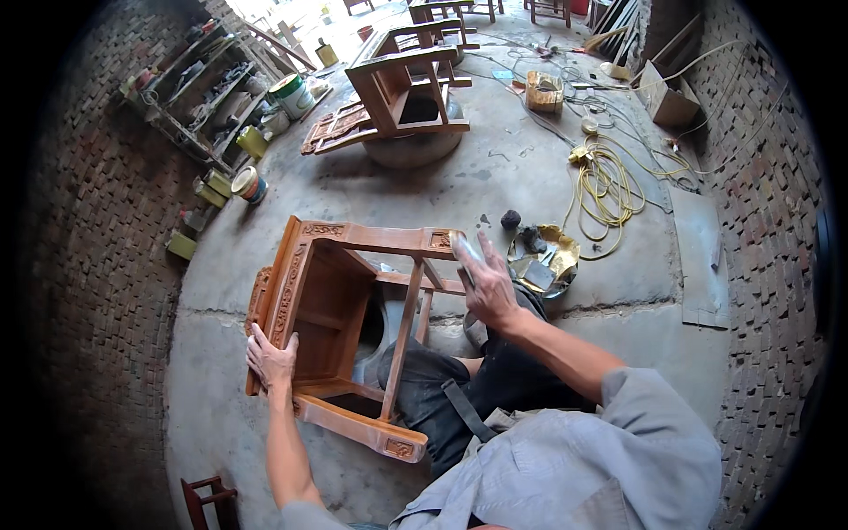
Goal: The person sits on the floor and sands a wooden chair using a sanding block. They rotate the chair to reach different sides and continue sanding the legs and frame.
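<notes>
A reddish-brown wooden chair (344, 237) with carved panels lies on its side in front of me, its underside facing my legs. My left hand (272, 356) grips the edge of its seat frame, thumb on the inner side and fingers over the outer side. At the far right end of the upper leg, my right hand (488, 287) presses a pale, flat piece (463, 249) against the wood beside a small carving. That piece is partly hidden by the fingers, so its kind cannot be told.
Right of the chair sits a golden bowl (567, 256) holding dark lumps and a grey block. A yellow hose coil (609, 199) lies beyond it. Another wooden chair (380, 93) rests on a round support ahead. Paint buckets (287, 93) and shelves (199, 97) line the left brick wall.
</notes>
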Demonstrator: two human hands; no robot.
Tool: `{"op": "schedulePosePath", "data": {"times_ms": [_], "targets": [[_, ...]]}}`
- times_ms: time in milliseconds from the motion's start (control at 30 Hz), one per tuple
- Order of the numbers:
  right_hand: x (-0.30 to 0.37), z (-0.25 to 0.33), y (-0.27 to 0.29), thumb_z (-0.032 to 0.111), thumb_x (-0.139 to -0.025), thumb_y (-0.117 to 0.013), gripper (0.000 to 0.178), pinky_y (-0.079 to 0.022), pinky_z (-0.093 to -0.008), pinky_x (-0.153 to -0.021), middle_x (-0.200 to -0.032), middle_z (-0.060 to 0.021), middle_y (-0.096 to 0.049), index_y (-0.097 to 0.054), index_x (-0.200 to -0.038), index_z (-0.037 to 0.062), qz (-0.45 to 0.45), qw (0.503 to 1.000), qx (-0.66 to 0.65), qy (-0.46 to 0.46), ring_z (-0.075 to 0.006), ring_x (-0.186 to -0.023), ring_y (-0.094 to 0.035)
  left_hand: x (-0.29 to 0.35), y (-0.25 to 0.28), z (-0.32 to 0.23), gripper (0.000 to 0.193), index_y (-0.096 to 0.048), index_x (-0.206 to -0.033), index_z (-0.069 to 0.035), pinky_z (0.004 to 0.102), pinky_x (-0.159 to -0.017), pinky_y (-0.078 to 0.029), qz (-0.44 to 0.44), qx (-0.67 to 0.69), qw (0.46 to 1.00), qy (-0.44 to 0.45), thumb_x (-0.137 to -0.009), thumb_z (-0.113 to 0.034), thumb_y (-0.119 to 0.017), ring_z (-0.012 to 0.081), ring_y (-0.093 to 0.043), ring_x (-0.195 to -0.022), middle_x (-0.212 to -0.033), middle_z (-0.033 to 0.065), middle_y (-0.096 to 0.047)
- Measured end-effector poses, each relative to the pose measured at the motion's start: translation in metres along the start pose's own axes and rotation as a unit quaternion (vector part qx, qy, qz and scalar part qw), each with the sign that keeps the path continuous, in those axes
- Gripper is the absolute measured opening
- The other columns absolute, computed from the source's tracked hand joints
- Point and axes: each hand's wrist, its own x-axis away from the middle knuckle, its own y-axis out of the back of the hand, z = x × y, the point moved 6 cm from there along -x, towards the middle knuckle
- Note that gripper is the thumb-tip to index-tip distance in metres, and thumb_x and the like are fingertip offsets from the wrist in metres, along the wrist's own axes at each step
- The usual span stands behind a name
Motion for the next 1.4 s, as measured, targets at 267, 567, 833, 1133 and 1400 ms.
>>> {"op": "schedulePosePath", "data": {"times_ms": [267,567,833,1133,1400], "targets": [[-0.017,-0.001,-0.007,0.015,-0.1,-0.057,0.051,-0.03,-0.0521,-0.119,-0.149,-0.0162,-0.053,-0.049,-0.15,0.0119,0.005,1.0,0.023,-0.021,-0.0442,-0.147,-0.033,0.005,0.004,0.0,0.102,-0.041,-0.151,-0.005,0.0523,-0.105,-0.038,-0.009,-0.002,1.0,-0.003,-0.075,-0.06,-0.079,0.0393,-0.051,-0.122,-0.132,0.0214,-0.054],[-0.023,-0.004,-0.008,0.016,-0.1,-0.057,0.049,-0.03,-0.0553,-0.118,-0.148,-0.0162,-0.053,-0.051,-0.149,0.0128,-0.001,0.999,0.025,-0.031,-0.0442,-0.148,-0.032,0.003,0.004,-0.002,0.099,-0.039,-0.152,-0.004,0.0515,-0.103,-0.04,-0.041,-0.008,0.999,-0.023,-0.077,-0.056,-0.078,0.0394,-0.052,-0.119,-0.128,0.0204,-0.055],[-0.025,-0.006,-0.009,0.017,-0.102,-0.055,0.046,-0.031,-0.0517,-0.119,-0.145,-0.0174,-0.056,-0.052,-0.147,0.0095,-0.002,0.999,0.017,-0.037,-0.0439,-0.148,-0.032,0.006,0.003,-0.004,0.1,-0.038,-0.153,-0.005,0.0523,-0.103,-0.04,-0.032,-0.018,0.999,-0.016,-0.077,-0.056,-0.078,0.0397,-0.052,-0.12,-0.128,0.0209,-0.055],[-0.031,-0.011,-0.007,0.013,-0.099,-0.057,0.047,-0.033,-0.0532,-0.117,-0.143,-0.0223,-0.056,-0.053,-0.145,0.0075,-0.037,0.999,0.007,-0.02,-0.0472,-0.144,-0.037,0.001,0.005,-0.009,0.099,-0.037,-0.153,-0.006,0.052,-0.106,-0.039,-0.019,-0.014,1.0,-0.007,-0.077,-0.056,-0.078,0.0397,-0.051,-0.121,-0.13,0.0214,-0.054],[0.003,0.011,-0.005,0.012,-0.091,-0.065,0.058,-0.023,-0.0569,-0.122,-0.146,-0.0193,-0.055,-0.051,-0.148,0.008,0.016,0.999,0.012,0.03,-0.0443,-0.15,-0.028,0.001,0.009,-0.007,0.098,-0.04,-0.151,-0.005,0.0514,-0.106,-0.038,-0.016,-0.02,1.0,0.002,-0.077,-0.056,-0.078,0.0388,-0.051,-0.121,-0.131,0.0205,-0.054]]}}
